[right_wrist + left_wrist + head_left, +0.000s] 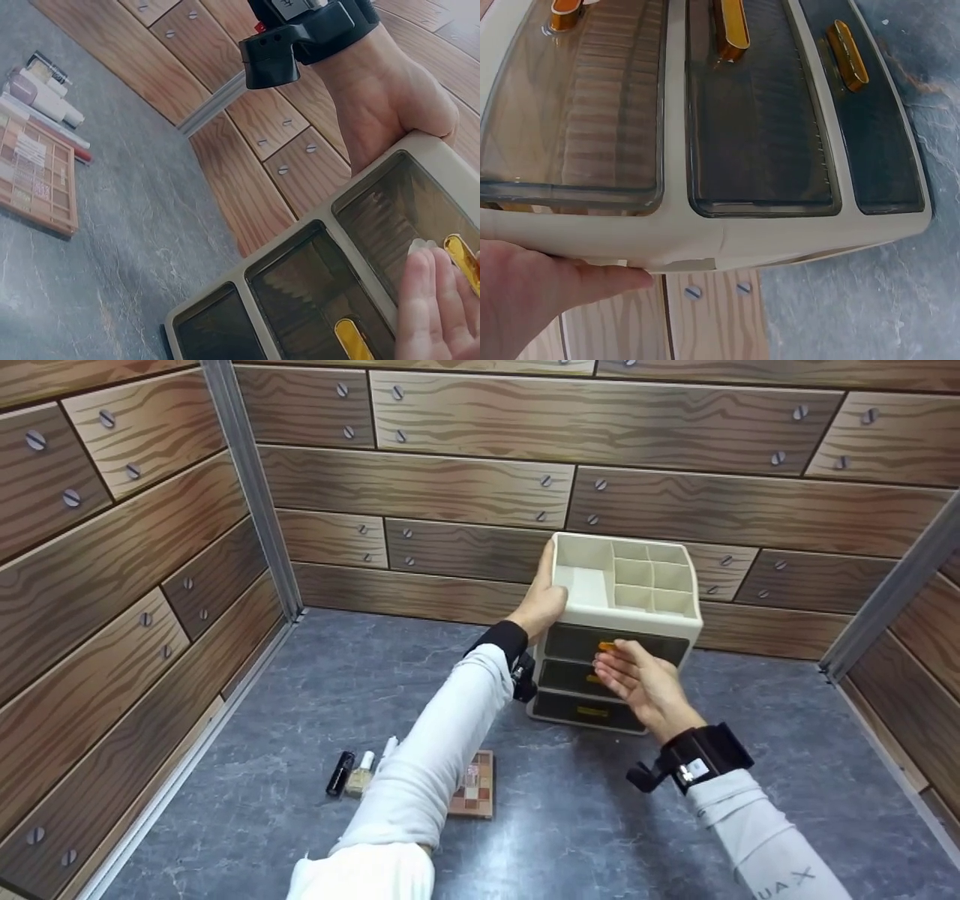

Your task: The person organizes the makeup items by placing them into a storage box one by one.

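A cream desktop drawer organizer [622,617] stands near the back wall, with an open compartment tray on top and three dark see-through drawers. My left hand [541,604] holds its upper left side, thumb at the front corner of the rim. The left wrist view shows a finger of that hand [604,285] lying along the side wall. In front of the top drawer [397,202] is my right hand [643,686], fingers fairly straight and close together. Its fingertips are right at the orange handle [463,259]. All three drawers are closed.
On the grey marbled surface [570,825] lie a brown makeup palette [484,791], a black tube [340,773] and a small bottle with a white cap [360,777]. My left sleeve partly covers the palette. Wood-patterned walls [465,480] enclose the back and sides.
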`<state>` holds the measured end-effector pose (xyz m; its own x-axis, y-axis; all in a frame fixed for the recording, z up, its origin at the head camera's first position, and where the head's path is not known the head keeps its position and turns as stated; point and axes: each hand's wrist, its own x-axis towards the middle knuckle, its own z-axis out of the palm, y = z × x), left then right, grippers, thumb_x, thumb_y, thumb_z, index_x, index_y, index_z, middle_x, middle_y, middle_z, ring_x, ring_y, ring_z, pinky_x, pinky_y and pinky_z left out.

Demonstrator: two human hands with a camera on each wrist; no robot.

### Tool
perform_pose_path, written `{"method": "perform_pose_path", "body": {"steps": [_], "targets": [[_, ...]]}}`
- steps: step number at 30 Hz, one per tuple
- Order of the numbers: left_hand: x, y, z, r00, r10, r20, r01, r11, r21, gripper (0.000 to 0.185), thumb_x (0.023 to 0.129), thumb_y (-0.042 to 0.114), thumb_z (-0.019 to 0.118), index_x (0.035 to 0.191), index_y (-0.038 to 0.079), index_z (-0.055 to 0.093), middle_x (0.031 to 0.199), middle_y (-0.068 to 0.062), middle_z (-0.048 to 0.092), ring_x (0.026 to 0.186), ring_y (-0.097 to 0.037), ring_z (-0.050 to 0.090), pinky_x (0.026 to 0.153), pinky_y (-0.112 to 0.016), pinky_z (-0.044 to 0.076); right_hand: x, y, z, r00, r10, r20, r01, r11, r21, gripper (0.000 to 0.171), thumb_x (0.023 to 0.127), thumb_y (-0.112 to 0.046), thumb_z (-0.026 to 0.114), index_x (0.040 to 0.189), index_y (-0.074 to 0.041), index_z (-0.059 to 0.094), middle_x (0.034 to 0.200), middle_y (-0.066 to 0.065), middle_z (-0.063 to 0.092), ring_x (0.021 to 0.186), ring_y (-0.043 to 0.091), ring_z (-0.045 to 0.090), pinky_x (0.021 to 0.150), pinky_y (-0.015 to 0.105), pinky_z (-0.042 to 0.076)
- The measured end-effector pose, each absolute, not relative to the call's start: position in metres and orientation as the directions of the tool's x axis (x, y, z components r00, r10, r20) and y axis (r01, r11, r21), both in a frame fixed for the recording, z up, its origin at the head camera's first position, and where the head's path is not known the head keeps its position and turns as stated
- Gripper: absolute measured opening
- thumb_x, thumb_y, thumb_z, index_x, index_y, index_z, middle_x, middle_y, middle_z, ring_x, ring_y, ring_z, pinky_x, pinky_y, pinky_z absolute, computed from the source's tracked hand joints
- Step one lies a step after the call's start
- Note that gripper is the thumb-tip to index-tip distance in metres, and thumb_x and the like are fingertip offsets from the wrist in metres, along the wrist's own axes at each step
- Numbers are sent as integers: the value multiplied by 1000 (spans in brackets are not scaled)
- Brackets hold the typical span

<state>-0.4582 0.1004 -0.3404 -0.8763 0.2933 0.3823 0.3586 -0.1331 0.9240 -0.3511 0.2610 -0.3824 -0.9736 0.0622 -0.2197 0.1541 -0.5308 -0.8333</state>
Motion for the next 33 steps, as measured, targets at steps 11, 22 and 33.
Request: {"method": "perform_pose_path", "body": {"steps": [11, 22, 33], "targets": [[-456, 96, -345, -875, 308, 374, 361, -100, 927, 90, 76, -19, 32, 154, 11, -1, 160, -10, 4, 143, -27, 16, 116, -29, 14, -338, 257, -391, -976, 61, -210, 146, -533, -833, 16, 91, -15, 64, 85, -2, 71, 80, 12, 72, 78, 22, 71, 79, 29, 57], [-454, 98, -344, -889, 310, 337, 323, -96, 941, 85, 80, -18, 31, 154, 11, 1, 160, -9, 6, 143, -19, 15, 116, -26, 14, -326, 254, -392, -976, 80, -202, 138, -489, -861, 17, 92, -18, 63, 84, -4, 70, 78, 9, 72, 74, 19, 70, 76, 27, 57], [-454, 101, -339, -902, 284, 325, 306, -113, 945, 85, 77, -19, 31, 154, 9, 4, 160, -9, 9, 142, -24, 20, 115, -27, 17, -309, 246, -387, -972, 106, -212, 137, -478, -867, 16, 91, -18, 65, 84, -5, 71, 78, 8, 72, 74, 19, 70, 77, 28, 57]]}}
